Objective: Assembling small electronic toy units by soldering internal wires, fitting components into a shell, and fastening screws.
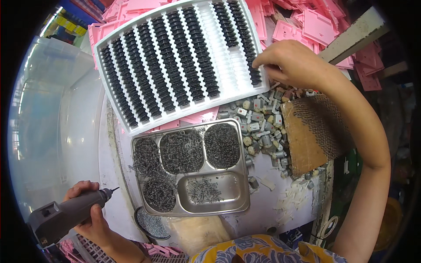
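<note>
My left hand [91,215] is closed round a grey electric screwdriver [66,215], whose thin bit points right toward a steel tray. At the far right side of a white foam tray [208,39], the curled fingers of my right hand [285,61] reach the outermost row of small black parts [250,41]. Whether a part is pinched in these fingertips is hidden. Most rows in the foam tray are full; one row is bare and the one beside it is partly bare. The compartmented steel tray [188,174] holds many small dark screws [182,151].
Small grey motors [263,127] lie heaped beside a bent cardboard piece [307,136]. Pink plastic panels [318,26] are piled at the back. A translucent plastic bin [52,114] stands left; a round dish of small metal pieces [151,223] sits near the front edge.
</note>
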`<move>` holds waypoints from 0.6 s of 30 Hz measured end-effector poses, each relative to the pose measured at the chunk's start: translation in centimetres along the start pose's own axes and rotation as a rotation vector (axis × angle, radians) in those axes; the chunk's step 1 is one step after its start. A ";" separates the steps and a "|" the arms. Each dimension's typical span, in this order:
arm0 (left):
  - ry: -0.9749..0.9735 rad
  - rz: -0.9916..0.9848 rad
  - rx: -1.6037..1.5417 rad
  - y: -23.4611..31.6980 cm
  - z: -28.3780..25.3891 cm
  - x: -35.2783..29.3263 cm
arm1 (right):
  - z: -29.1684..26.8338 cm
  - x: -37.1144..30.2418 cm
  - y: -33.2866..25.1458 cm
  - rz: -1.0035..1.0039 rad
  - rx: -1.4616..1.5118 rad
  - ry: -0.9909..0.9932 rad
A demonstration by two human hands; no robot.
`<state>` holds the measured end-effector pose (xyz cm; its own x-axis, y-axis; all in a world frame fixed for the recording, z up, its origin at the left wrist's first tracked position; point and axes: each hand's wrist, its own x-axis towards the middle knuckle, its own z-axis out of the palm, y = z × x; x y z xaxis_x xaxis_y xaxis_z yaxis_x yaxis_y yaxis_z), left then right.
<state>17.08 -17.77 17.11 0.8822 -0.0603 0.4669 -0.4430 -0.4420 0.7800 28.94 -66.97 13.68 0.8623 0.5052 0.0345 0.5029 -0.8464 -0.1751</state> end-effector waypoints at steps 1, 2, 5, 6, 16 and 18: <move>0.001 -0.012 0.002 0.1 0.0 -0.1 | -0.1 0.1 0.1 0.005 -0.012 0.017; 0.001 -0.024 0.004 0.2 0.0 -0.2 | 0.0 0.1 0.2 0.003 -0.020 0.007; -0.014 -0.009 -0.006 0.1 0.2 0.0 | 0.0 0.2 0.0 0.000 -0.021 0.018; -0.021 0.003 -0.010 0.2 0.2 0.0 | -0.1 0.2 -0.2 0.006 -0.022 0.015; -0.077 -0.012 0.000 0.7 0.4 0.6 | -0.7 -0.7 -0.1 0.053 -0.041 0.020; -0.093 -0.010 0.010 0.6 0.4 0.6 | -0.7 -0.9 -0.1 0.061 -0.051 0.008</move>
<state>17.43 -18.46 17.73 0.8978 -0.1382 0.4182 -0.4329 -0.4516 0.7802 28.16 -67.43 14.36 0.8917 0.4514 0.0336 0.4518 -0.8831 -0.1264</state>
